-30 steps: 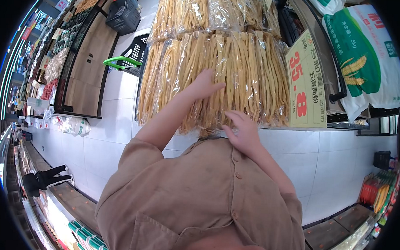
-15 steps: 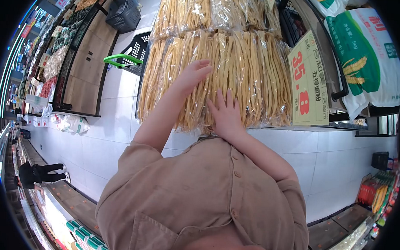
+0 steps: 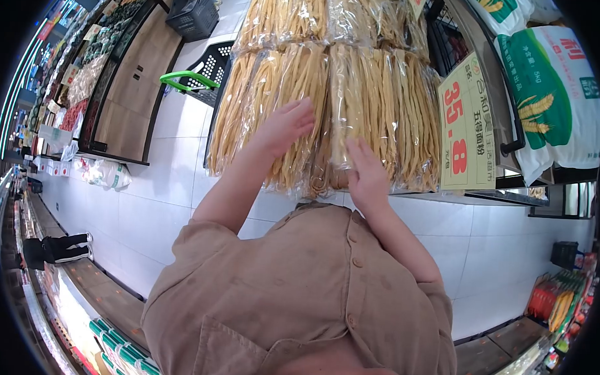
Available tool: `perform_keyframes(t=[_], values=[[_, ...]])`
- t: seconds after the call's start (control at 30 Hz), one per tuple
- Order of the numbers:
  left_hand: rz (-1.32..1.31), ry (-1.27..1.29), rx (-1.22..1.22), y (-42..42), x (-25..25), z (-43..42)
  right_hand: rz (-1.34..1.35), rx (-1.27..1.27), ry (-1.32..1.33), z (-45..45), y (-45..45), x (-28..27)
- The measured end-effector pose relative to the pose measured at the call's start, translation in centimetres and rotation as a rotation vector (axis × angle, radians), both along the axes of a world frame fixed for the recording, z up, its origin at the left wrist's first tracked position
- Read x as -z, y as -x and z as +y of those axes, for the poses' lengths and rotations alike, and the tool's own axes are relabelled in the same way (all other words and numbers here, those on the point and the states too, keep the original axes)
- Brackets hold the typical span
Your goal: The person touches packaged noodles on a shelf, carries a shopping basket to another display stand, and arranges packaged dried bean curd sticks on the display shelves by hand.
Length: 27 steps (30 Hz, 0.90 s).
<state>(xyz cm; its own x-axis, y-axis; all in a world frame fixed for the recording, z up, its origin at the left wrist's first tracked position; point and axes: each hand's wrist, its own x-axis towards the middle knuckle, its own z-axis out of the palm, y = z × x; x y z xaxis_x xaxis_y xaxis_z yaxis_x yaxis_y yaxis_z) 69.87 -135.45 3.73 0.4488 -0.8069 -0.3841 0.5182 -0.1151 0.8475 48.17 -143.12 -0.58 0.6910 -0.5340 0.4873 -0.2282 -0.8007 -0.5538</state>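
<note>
Clear plastic bags of long, yellowish dried tofu sticks (image 3: 243,113) lie side by side in front of me. My left hand (image 3: 290,126) is over the bags left of centre, its fingers stretched out and close together, holding nothing; whether it touches the plastic I cannot tell. At the near end of one bag of dried tofu sticks (image 3: 353,90), my right hand (image 3: 368,173) has its fingers bent onto the plastic edge. A dark, narrow gap shows between that bag and its left neighbour.
A yellow price sign (image 3: 466,127) and white-green flour sacks (image 3: 547,97) are on the right. A black basket with a green handle (image 3: 191,81) stands at the left, with a dark grey basket (image 3: 192,15) beyond. A person in black (image 3: 53,248) is far left.
My right hand has gone from lying flat with spread fingers to gripping a bag's near end, slightly rightward. That bag has shifted right, opening a gap. My left hand stays nearly in place.
</note>
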Motion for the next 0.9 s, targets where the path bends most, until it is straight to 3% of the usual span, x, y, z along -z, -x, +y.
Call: perform_keyframes(t=[0.07, 0.2, 0.3, 0.43, 0.53, 0.6, 0.67, 0.8, 0.83, 0.9], values=[[0.203, -0.081, 0.026, 0.4, 1.5, -2.0, -0.161, 0.017, -0.120, -0.4, 0.1, -0.2], [0.589, -0.068, 0.193, 1.7, 4.2, -5.3, -0.423, 0.035, -0.673, 0.2, 0.4, -2.7], [0.808, 0.197, 0.280, 2.5, 5.6, -6.9, -0.638, -0.010, -0.794, 1.2, 0.1, -2.6], [0.741, 0.228, 0.225, 3.1, 5.1, -7.2, -0.584, -0.151, -0.914, 3.7, 1.1, -0.9], [0.471, 0.061, 0.187, 2.3, 3.8, -6.1, -0.379, -0.225, -0.942, 4.0, 1.4, -2.3], [0.031, -0.004, 0.143, 1.9, 3.0, -5.8, -0.193, -0.245, -0.882, 3.7, 2.1, -2.3], [-0.451, -0.155, -0.015, 2.4, 1.5, -5.3, -0.161, -0.243, -1.105, 3.2, 2.3, 1.0], [-0.712, -0.190, -0.005, 1.5, 6.2, -5.9, -0.229, -0.167, -1.272, 2.9, 2.4, 1.5], [-0.662, -0.254, 0.026, 1.9, 6.4, -6.0, -0.266, -0.151, -1.311, 2.6, 2.6, 1.1], [-0.808, -0.312, 0.112, 2.6, 6.4, -5.5, 0.052, -0.125, -1.075, 1.9, 3.6, 0.4]])
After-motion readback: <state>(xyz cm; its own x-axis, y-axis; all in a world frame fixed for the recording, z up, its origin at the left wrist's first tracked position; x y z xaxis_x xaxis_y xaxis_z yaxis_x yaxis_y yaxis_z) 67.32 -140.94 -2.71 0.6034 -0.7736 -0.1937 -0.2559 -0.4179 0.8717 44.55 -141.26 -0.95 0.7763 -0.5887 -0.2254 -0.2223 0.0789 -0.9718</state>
